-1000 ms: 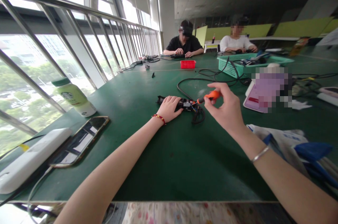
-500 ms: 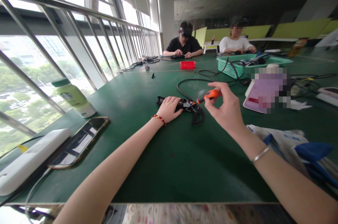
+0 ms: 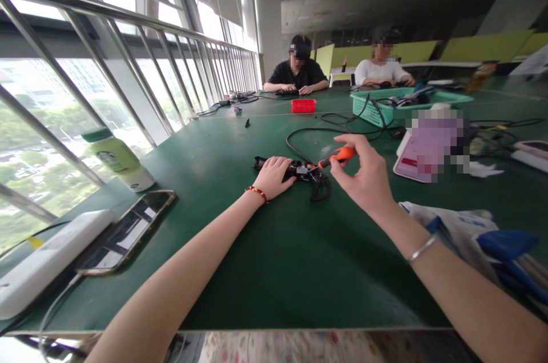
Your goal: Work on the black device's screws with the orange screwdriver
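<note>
On the green table lies a black corded device with its inner parts and several coloured wires exposed at the right end. My left hand is wrapped over its body and presses it to the table; the fingertips are partly hidden behind it. In my right hand is an orange and black screwdriver, held between thumb and fingers. The screwdriver slants down to the left, its tip at the exposed end of the device. A black cable runs from that end towards the back.
A red box and a green basket holding dark items stand farther back. To the left are a bottle, a phone and a white power strip. On the right are a propped phone and a bag. Two people sit opposite.
Both hands stay in nearly the same place. The screwdriver and the fingers of my right hand have shifted very slightly; the device has not visibly moved.
</note>
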Demonstrator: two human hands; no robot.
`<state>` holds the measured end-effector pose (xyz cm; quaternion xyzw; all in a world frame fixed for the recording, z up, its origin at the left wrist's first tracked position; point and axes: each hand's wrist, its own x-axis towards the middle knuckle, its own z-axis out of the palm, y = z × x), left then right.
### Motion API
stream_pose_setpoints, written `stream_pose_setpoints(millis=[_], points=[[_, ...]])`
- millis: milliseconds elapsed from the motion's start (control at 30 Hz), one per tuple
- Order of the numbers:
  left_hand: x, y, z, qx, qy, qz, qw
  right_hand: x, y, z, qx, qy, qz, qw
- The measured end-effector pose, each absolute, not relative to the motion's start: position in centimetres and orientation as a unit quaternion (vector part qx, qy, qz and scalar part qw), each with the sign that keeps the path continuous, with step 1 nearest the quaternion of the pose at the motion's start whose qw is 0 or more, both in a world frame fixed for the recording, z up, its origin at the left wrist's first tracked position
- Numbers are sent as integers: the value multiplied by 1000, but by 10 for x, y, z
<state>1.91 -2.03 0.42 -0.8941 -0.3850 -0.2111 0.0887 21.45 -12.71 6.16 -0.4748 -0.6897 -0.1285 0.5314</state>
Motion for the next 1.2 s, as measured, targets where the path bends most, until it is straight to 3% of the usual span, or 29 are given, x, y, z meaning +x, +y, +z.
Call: stream_pose_setpoints(millis=[167,800,1000,1200], points=[[19,-20,4,-894,-384,-211,91,214,-128,60,-521,-671,-123,513],[19,-21,5,-895,-385,-210,88,214,-127,62,-460,-693,-140,537],[19,-21,4,-894,-386,-210,88,214,-128,61,-517,-678,-134,505],[19,-20,4,-894,-385,-211,87,214,-128,62,-465,-693,-132,534]])
